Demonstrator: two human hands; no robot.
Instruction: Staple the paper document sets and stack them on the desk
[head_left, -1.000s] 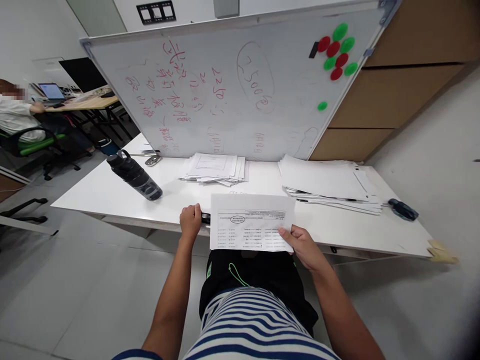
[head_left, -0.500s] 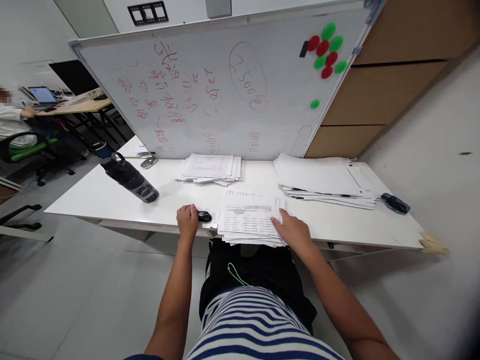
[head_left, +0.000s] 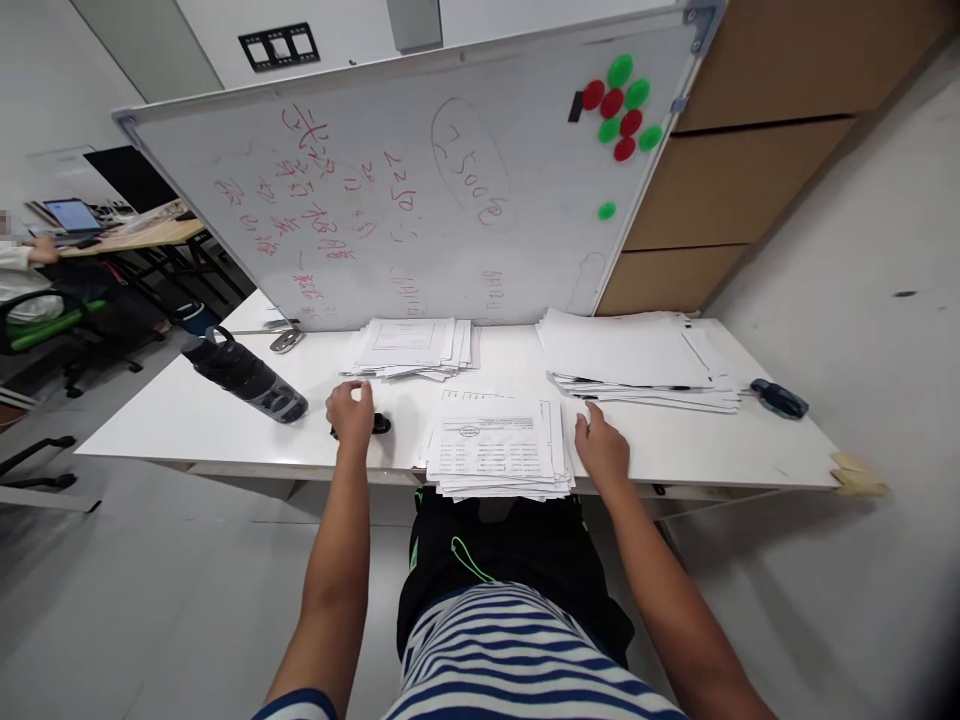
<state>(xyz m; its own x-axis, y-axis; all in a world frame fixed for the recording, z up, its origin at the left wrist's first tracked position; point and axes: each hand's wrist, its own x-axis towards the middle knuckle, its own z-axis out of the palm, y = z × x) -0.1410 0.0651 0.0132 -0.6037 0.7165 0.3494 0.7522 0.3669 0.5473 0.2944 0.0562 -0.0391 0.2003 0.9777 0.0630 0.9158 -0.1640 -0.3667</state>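
A stack of printed sheets (head_left: 491, 445) lies at the desk's front edge, its lower sheets slightly uneven. My right hand (head_left: 604, 445) is just to the right of this stack, apart from it, with fingers loosely spread and nothing in them. Over the desk to the left hovers my left hand (head_left: 351, 412), its fingers loosely curled and a gap showing between thumb and forefinger. Beneath it lies a black stapler (head_left: 382, 424), partly hidden by the hand.
A second paper pile (head_left: 409, 345) sits against the whiteboard (head_left: 525, 260). Larger sheets (head_left: 622, 350) are piled at right, beside a dark blue tool (head_left: 780, 398). A black bottle (head_left: 247, 378) stands at left, near a grey mouse (head_left: 286, 341). A person (head_left: 30, 265) sits far left.
My left hand has let go of the stapler and risen slightly. My right hand has come off the stacked sheets and moved right. The view has shifted a little.
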